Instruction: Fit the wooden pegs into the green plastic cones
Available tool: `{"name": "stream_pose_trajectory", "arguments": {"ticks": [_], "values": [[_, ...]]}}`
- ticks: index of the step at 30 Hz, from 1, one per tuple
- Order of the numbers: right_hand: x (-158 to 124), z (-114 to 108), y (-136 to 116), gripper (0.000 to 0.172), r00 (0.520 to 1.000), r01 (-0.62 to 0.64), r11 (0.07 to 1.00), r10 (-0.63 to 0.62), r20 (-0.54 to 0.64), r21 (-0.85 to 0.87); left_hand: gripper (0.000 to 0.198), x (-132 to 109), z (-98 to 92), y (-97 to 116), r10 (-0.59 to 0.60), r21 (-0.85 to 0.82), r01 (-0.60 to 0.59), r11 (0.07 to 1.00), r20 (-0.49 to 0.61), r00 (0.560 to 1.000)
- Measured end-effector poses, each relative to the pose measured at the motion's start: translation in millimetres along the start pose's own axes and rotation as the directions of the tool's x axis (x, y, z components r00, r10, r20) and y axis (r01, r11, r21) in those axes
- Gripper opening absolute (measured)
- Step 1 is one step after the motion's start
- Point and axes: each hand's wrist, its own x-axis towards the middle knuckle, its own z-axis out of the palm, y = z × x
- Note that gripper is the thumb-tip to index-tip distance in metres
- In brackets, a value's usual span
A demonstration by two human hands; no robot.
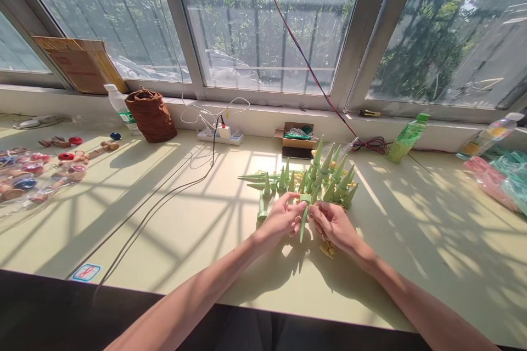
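Observation:
Between both hands is a green spike-shaped piece [303, 226], its tip pointing down toward the table's front edge and a wider green end at the top. My left hand [283, 218] pinches it from the left. From the right, the closed fingers of my right hand [334, 226] meet at its side; whether they grip this piece or a small part is hidden. Just behind stand several green cones [325, 167] with small yellow bits among them. An upright green tube-like piece [262, 207] is left of my left hand. Small yellow pieces [328, 249] lie below my right hand.
At the back are a small cardboard box [298, 140], a power strip [225, 136] with cables, a brown drawstring bag [150, 115] and a green bottle [407, 138]. Bagged wooden toys [31, 175] lie at left, plastic bags [500, 178] at right. A black cable [164, 189] crosses the table.

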Motion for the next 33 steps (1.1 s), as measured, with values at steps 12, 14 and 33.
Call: {"name": "stream_pose_trajectory", "arguments": {"ticks": [12,14,33], "values": [[-2.9,-3.0,-6.5,0.041,0.997,0.066,0.985,-0.070,-0.018,-0.158,0.053,-2.1,0.3,8.4,0.011,0.044,-0.012,0.999,0.016,1.000],[-3.3,-3.9,-7.2,0.040,0.993,0.110,0.970,-0.117,-0.023,-0.216,0.052,-2.5,1.2,10.6,-0.006,0.039,0.005,0.999,0.023,1.000],[-2.1,-4.4,-3.2,0.044,0.969,0.208,0.919,-0.240,-0.055,-0.335,0.045,-3.9,-0.2,15.4,-0.121,-0.014,0.122,0.992,0.087,0.989]]}}
